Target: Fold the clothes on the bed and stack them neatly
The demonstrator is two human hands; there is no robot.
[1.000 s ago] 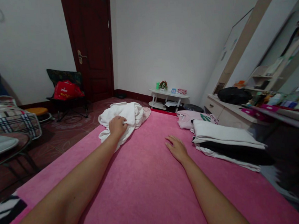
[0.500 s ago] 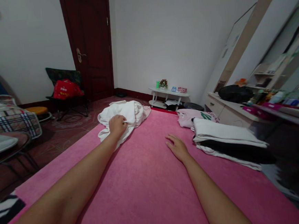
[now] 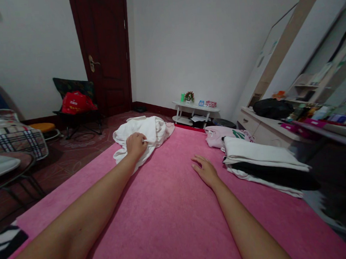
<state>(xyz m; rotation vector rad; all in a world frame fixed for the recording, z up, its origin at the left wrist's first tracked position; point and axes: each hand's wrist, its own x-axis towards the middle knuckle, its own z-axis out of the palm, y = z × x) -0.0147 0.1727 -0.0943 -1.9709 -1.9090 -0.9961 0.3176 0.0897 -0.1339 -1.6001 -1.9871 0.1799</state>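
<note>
A crumpled pile of white clothing (image 3: 144,127) lies at the far left corner of the pink bedspread (image 3: 173,209). My left hand (image 3: 136,145) is closed on a fold of a white garment at the front of that pile; the garment's kind cannot be made out. Palm down on the bedspread, my right hand (image 3: 205,170) is open and holds nothing. To its right sits a stack of folded white and black clothes (image 3: 261,154). Just behind the stack is a folded pale pink shirt (image 3: 218,136) with a green print.
Beyond the bed's far edge stands a low white table (image 3: 195,105) with small items. A cluttered dresser (image 3: 268,126) lines the right side. At left are a camouflage chair (image 3: 76,87) with a red bag (image 3: 75,103) and a yellow stool (image 3: 42,127).
</note>
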